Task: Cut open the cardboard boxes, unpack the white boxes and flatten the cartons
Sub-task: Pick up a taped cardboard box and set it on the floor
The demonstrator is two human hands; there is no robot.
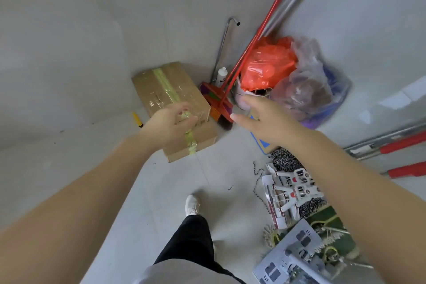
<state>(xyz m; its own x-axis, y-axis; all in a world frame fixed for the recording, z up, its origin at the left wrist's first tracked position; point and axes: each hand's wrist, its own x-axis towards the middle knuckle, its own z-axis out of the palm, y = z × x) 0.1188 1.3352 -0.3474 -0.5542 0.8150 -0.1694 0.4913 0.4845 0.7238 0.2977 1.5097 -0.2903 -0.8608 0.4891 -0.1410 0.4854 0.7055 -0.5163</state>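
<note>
Lying on the floor against the wall, a taped cardboard box (171,101) sits under the left hand (169,125), fingers loosely curled, holding nothing. Right hand (265,122) reaches with fingers spread. A red broom (221,104) and plastic bags (288,74) crowd its right side; a yellow cutter (137,120) lies left.

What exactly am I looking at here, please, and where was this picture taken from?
The picture comes from a camera worn on a person's head, looking forward and down, so both bare arms reach away from you. Below is the person's leg and shoe. On the floor lies a taped carton, still sealed, with a yellow cutter beside it. The left hand hovers over the carton, fingers loosely curled; whether it holds anything is unclear. The right hand is open and empty. Behind stand a broom and bags.
</note>
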